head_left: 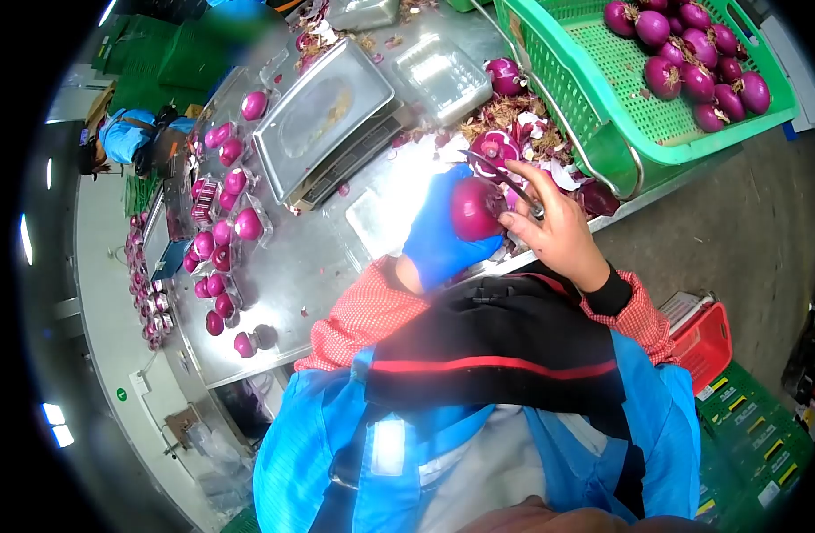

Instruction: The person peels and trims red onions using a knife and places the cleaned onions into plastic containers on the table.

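Note:
My left hand (439,233), in a blue glove, is closed around a red onion (474,210) just over the table's near edge. My bare right hand (557,229) grips a small knife (489,167), its dark curved blade passing above the onion. The right thumb rests at the onion's root or stem end; which end it is I cannot tell. Beyond both hands lie onion skins and trimmings (534,133), with another red onion (494,147) among them. A clear plastic tray (369,218) sits beside the blue glove, partly washed out by glare.
A green basket (603,124) of red onions stands at the right. A weighing scale (323,120) and an upper plastic tray (441,78) occupy the steel table (288,253). Packed onions (221,231) lie at left. A red crate (705,346) stands below right; another person (128,138) is far left.

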{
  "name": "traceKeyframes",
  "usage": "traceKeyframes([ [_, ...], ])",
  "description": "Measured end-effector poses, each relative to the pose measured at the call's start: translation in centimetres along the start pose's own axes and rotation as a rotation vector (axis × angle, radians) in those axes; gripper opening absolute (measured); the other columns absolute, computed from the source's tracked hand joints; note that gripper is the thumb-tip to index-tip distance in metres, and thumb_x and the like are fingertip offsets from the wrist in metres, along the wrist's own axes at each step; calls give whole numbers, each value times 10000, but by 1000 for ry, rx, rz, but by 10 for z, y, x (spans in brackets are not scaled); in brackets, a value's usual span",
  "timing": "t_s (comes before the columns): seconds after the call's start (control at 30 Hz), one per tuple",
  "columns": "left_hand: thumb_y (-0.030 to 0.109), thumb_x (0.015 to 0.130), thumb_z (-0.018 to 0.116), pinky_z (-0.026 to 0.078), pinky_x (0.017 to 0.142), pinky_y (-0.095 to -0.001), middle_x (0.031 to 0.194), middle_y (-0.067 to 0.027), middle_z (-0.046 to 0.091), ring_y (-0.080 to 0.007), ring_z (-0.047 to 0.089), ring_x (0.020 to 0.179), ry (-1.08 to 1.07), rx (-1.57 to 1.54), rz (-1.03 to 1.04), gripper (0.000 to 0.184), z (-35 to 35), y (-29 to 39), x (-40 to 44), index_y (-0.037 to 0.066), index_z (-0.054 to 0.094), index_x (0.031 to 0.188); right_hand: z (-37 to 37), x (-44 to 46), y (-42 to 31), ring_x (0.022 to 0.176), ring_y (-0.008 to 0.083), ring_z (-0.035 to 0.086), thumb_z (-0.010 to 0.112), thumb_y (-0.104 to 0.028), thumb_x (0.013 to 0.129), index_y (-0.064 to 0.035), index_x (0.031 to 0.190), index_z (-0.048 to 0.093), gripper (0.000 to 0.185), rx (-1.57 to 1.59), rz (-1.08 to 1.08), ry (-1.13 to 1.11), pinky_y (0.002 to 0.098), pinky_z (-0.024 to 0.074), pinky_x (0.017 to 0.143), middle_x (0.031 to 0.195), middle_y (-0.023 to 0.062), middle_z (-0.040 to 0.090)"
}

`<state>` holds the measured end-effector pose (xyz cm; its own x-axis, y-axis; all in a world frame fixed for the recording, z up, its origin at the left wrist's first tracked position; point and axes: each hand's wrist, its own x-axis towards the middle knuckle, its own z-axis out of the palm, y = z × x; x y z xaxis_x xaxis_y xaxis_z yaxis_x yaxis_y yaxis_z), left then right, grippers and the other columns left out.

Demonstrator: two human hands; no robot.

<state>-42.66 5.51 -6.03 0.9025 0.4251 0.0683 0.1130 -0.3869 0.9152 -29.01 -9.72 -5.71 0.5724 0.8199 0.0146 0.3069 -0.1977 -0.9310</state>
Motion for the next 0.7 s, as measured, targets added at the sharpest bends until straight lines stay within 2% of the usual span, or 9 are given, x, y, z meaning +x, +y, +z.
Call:
traceKeyframes([
  [0.13, 172, 682, 836, 507, 879, -374, 1179, -159, 568, -294, 610, 1043, -1, 180, 41, 756, 3, 3, 2, 40, 433, 1308, 5, 11, 12, 756, 159, 563, 674, -123, 871, -19, 1072, 566, 250, 50, -102, -106, 323, 471, 699, 817, 81, 580],
  [0.27, 122, 638, 760, 448, 947, -449, 1177, -229, 513, -434, 516, 1098, -30, 364, 134, 730, 5, -19, -4, 21, 466, 1298, 10, 6, 21, 815, 374, 636, 628, -246, 907, -34, 1032, 596, 247, -131, -196, -187, 447, 491, 691, 898, 178, 629],
  [0.3, 123, 628, 751, 441, 955, -449, 1174, -231, 512, -436, 507, 1109, -166, 412, 52, 744, -1, 15, 4, 16, 459, 1304, 19, 1, 26, 796, 372, 630, 622, -246, 906, -37, 991, 592, 227, -69, -195, -230, 450, 487, 678, 871, 179, 614],
  [0.33, 179, 726, 732, 473, 830, -432, 1050, -180, 595, -378, 573, 934, 33, 426, 278, 370, 3, 4, 3, 24, 630, 1045, 29, -5, 27, 778, 370, 625, 616, -246, 904, -41, 950, 589, 211, -9, -198, -274, 453, 482, 665, 843, 180, 598],
  [0.4, 129, 774, 718, 490, 838, -403, 1027, -155, 601, -312, 596, 917, 98, 590, 326, 404, 2, -18, 2, 26, 580, 1140, 41, -15, 14, 690, 299, 601, 629, -182, 896, -41, 935, 578, 155, -149, -358, -234, 371, 475, 625, 747, 157, 558],
  [0.5, 154, 811, 764, 529, 770, -324, 1023, -93, 619, -209, 621, 925, 69, 43, -142, 531, 3, -5, 2, 14, 486, 1242, 28, -6, 17, 709, 291, 638, 676, -219, 877, -25, 889, 589, 213, -214, -319, -95, 366, 489, 641, 748, 160, 588],
  [0.57, 227, 879, 721, 543, 725, -314, 1016, -77, 624, -178, 631, 865, -68, -255, -395, 487, -9, -9, 4, 17, 502, 1260, 15, -2, 12, 876, 320, 658, 700, -263, 866, -45, 1127, 610, 352, -162, -187, -26, 364, 507, 763, 986, 163, 661],
  [0.63, 249, 924, 658, 543, 713, -315, 1004, -78, 630, -169, 631, 849, -79, -502, -389, 385, -7, -70, 1, 22, 548, 1216, 8, 2, 11, 1023, 326, 636, 702, -283, 877, -42, 1331, 523, 544, -147, -120, -97, 389, 487, 890, 1179, 158, 643],
  [0.7, 270, 942, 632, 515, 770, -326, 1094, -82, 565, -176, 563, 943, -140, -560, -337, 415, -6, -88, -1, 37, 491, 1255, 24, 8, 51, 896, 263, 651, 686, -292, 900, -30, 1343, 508, 545, -21, -163, -20, 360, 506, 786, 1072, 123, 658],
])
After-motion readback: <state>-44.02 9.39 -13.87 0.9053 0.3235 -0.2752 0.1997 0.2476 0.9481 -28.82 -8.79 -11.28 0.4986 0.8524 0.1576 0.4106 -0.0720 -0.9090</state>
